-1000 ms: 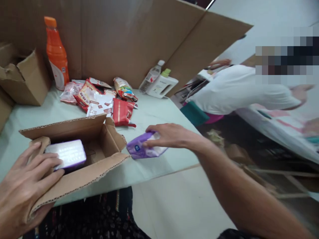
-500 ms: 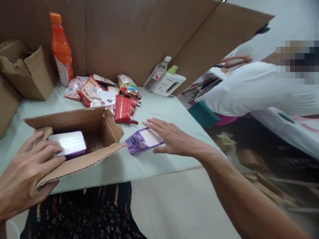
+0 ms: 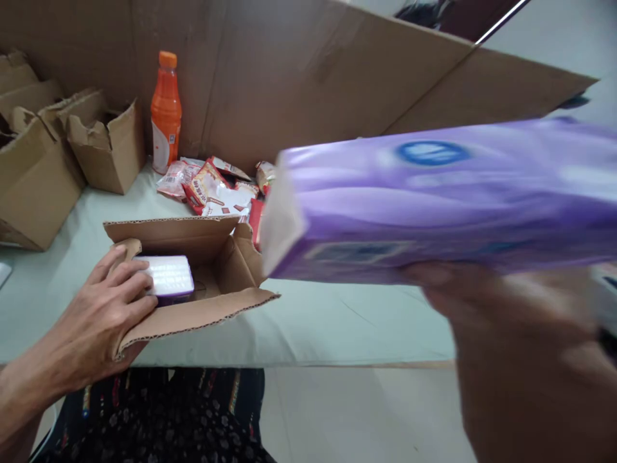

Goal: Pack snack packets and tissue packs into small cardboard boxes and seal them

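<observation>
My left hand (image 3: 107,315) grips the left end of an open cardboard box (image 3: 205,314), thumb underneath and fingers over the wall. Its fingertips rest by a small tissue pack (image 3: 169,273) with a white end and purple side, which stands in the left part of the box. My right hand (image 3: 506,315) holds a purple tissue pack (image 3: 434,206) up close to the camera, right of the box. The held pack lies lengthwise, its pale end toward the box, and is blurred. Most of my right hand's fingers are hidden behind or under it.
Behind the box are red and white snack packets (image 3: 224,196), partly covered by the raised pack, and an orange drink bottle (image 3: 166,116). Torn cardboard boxes (image 3: 113,151) stand at the left. A tall cardboard panel (image 3: 289,83) runs along the table's back.
My right hand has taken the purple tissue pack from the table and lifted it toward the camera. My left hand keeps its hold on the box. The view has turned left.
</observation>
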A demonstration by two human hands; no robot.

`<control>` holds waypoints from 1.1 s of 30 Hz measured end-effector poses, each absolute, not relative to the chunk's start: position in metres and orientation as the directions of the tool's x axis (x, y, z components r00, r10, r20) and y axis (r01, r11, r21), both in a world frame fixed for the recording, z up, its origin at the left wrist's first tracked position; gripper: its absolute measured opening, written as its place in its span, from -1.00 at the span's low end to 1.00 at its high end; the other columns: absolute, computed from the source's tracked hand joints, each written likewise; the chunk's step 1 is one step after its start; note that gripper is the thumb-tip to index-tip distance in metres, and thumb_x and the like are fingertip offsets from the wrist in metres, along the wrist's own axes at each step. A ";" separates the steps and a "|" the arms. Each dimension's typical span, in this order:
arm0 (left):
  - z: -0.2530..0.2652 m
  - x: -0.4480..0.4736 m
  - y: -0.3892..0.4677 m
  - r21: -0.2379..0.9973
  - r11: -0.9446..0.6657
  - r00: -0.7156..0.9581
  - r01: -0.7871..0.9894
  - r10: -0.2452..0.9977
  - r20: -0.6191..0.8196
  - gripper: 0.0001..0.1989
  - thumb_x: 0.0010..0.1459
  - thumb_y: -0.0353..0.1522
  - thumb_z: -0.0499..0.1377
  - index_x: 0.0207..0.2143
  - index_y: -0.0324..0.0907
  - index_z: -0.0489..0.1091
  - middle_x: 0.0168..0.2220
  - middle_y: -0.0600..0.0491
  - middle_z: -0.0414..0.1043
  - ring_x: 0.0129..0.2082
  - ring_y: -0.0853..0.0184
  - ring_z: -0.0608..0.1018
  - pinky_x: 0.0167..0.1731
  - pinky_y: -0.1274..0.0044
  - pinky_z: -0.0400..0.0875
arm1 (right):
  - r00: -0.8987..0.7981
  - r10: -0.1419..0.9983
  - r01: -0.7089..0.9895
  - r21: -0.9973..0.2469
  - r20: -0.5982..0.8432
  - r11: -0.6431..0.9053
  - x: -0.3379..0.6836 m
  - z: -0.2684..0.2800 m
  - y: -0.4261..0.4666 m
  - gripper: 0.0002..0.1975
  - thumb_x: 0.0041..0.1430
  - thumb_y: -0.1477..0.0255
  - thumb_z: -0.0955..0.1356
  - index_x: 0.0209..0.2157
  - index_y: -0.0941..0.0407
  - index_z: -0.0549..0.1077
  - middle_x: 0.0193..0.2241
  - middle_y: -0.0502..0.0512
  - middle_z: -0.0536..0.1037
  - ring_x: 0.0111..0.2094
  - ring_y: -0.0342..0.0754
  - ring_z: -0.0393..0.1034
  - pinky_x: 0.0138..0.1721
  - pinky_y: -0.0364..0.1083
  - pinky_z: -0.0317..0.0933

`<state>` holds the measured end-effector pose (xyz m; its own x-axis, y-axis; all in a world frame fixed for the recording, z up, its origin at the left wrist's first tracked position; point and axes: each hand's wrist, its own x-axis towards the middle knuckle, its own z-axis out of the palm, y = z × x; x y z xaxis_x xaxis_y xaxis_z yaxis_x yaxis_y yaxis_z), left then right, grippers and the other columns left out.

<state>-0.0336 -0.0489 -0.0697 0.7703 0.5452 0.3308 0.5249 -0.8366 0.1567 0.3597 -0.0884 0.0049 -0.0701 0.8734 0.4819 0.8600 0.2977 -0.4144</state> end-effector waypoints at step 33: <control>-0.072 -0.012 -0.066 -0.176 -0.665 0.665 0.726 0.613 0.427 -0.83 -0.02 -0.30 0.22 -0.51 -0.23 0.54 -0.41 -0.10 0.47 -0.24 -0.01 0.58 0.17 -0.18 0.43 | -0.494 0.869 0.799 0.381 -0.027 0.466 0.217 0.036 -0.043 -0.83 0.12 0.40 0.42 -0.23 0.12 0.46 -0.34 0.17 0.62 -0.28 0.12 0.51 -0.37 -0.05 0.12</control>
<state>-0.0119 -0.0662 -0.0716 0.6645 0.6130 0.4273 0.7262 -0.6647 -0.1756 0.2172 -0.0426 0.0358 -0.4938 0.8692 -0.0268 0.7988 0.4656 0.3809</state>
